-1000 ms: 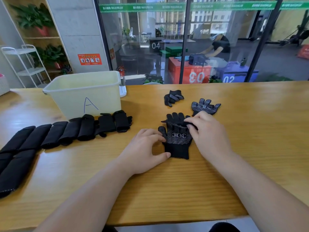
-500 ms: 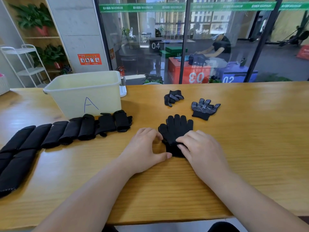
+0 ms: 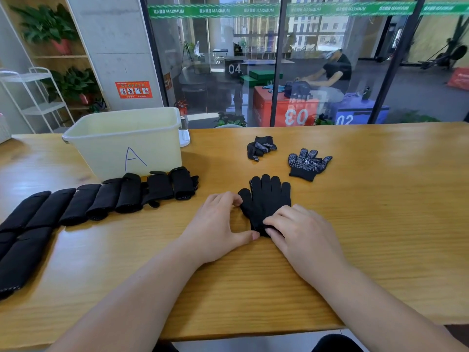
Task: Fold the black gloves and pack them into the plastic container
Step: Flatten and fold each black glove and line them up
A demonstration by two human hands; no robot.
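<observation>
A black glove [image 3: 266, 196] lies flat on the wooden table [image 3: 380, 224], fingers pointing away from me. My left hand [image 3: 218, 224] rests at its left edge, fingertips by the glove's thumb and my thumb at the cuff. My right hand [image 3: 297, 232] covers the cuff, and its curled fingers grip the fabric there. A dotted glove [image 3: 308, 163] lies palm up farther back on the right, and a crumpled glove [image 3: 260, 147] sits behind it. The pale plastic container [image 3: 127, 142], marked A, stands at the back left.
A row of folded black gloves [image 3: 121, 194] runs from the container's front toward the left edge, with more folded ones [image 3: 20, 255] at the far left. A small white bottle [image 3: 184, 134] stands right of the container. Glass panels rise behind the table.
My right hand has drawn back from the glove's fingers to its cuff. The glove now shows its plain black side instead of the dotted, printed side. My left hand has barely moved.
</observation>
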